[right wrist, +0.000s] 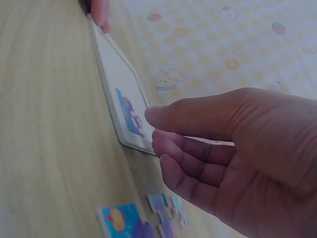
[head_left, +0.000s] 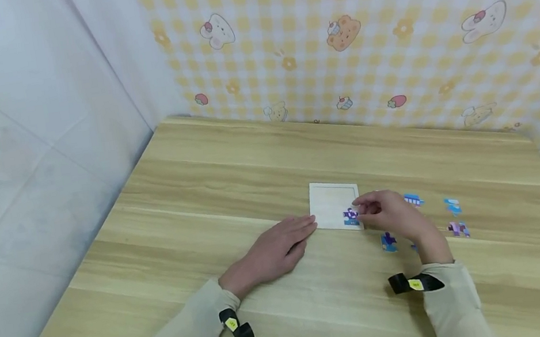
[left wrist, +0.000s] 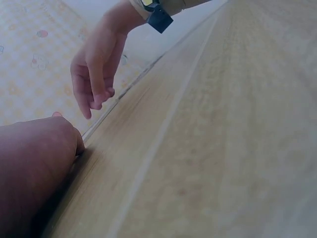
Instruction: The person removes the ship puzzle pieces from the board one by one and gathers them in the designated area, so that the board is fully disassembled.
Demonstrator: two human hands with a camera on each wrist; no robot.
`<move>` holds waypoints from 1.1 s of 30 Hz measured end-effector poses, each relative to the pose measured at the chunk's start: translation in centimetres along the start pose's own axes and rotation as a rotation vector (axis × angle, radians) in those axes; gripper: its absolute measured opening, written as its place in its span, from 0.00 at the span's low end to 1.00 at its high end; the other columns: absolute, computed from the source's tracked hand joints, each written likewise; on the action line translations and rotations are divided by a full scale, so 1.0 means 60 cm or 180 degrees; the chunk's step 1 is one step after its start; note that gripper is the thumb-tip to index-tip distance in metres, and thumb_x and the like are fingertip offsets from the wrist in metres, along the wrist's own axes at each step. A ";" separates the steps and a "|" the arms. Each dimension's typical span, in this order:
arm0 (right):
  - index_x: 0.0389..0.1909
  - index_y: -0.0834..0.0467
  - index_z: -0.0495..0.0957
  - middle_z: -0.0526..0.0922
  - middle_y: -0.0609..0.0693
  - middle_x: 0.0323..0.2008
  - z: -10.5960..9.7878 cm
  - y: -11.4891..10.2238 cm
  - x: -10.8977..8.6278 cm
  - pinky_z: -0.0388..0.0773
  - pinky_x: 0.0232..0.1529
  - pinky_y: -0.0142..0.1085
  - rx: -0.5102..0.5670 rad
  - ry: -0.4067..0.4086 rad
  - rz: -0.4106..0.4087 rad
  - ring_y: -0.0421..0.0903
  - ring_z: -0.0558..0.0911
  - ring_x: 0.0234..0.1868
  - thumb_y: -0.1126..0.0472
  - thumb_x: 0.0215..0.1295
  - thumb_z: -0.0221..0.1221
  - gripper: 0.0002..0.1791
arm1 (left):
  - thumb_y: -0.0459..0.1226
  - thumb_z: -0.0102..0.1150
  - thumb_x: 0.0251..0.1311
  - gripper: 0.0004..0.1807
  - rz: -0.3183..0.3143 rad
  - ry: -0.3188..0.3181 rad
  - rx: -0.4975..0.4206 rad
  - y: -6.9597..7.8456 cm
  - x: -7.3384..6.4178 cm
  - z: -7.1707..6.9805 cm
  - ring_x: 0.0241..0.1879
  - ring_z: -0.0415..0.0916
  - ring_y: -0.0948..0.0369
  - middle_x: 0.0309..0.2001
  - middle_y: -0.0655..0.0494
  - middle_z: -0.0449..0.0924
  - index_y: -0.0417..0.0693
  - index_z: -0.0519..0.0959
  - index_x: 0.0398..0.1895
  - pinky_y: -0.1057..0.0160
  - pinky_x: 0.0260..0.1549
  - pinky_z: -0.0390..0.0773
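A shallow white square puzzle tray point(head_left: 325, 207) lies on the wooden table. In its near right corner sits a purple and blue jigsaw piece point(head_left: 350, 217), which also shows inside the tray in the right wrist view point(right wrist: 128, 113). My left hand point(head_left: 277, 249) lies flat with fingers extended, fingertips on the tray's near left edge. Just over the tray's right side is my right hand point(head_left: 395, 217), its thumb and fingers bent loosely beside that piece. The right wrist view shows a gap between thumb and fingertips with nothing in it.
To the right of the tray lie several loose jigsaw pieces, among them a blue one point(head_left: 389, 242), a blue and white one point(head_left: 413, 199) and a pink and purple one point(head_left: 459, 229). A yellow checked curtain point(head_left: 308, 40) hangs behind the table point(head_left: 176, 206).
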State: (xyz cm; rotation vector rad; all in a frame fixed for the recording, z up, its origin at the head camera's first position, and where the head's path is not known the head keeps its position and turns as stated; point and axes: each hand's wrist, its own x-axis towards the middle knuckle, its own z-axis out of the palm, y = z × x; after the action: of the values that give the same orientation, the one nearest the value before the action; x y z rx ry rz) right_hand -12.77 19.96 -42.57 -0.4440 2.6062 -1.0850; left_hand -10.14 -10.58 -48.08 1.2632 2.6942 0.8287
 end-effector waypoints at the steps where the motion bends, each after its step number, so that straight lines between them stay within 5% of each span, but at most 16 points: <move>1: 0.56 0.68 0.83 0.83 0.51 0.37 0.002 0.000 0.004 0.80 0.36 0.32 -0.0029 -0.0016 -0.0006 0.46 0.79 0.37 0.66 0.68 0.67 0.17 | 0.37 0.46 0.80 0.25 0.0008 0.0001 0.0010 0.001 0.000 -0.001 0.77 0.60 0.57 0.76 0.51 0.65 0.41 0.68 0.76 0.60 0.78 0.53; 22: 0.54 0.67 0.84 0.83 0.51 0.36 0.013 0.000 0.013 0.80 0.39 0.35 -0.0159 0.0019 0.0020 0.44 0.79 0.36 0.65 0.64 0.70 0.18 | 0.40 0.48 0.80 0.25 0.0040 0.0143 0.0229 0.001 0.014 0.014 0.77 0.60 0.57 0.77 0.51 0.65 0.42 0.69 0.75 0.57 0.78 0.56; 33: 0.49 0.66 0.86 0.84 0.49 0.33 0.020 0.004 0.017 0.80 0.37 0.32 -0.0086 0.0107 -0.0016 0.43 0.80 0.34 0.66 0.65 0.70 0.13 | 0.44 0.45 0.81 0.27 -0.0465 0.0338 0.0640 0.021 0.066 0.031 0.77 0.61 0.54 0.76 0.47 0.66 0.37 0.70 0.73 0.55 0.75 0.62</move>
State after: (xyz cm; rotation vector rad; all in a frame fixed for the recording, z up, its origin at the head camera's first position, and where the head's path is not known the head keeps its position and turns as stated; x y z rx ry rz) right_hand -13.32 18.98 -43.70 -0.4424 2.6532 -1.0691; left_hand -11.43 -6.21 -48.35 1.0653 2.9757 0.6396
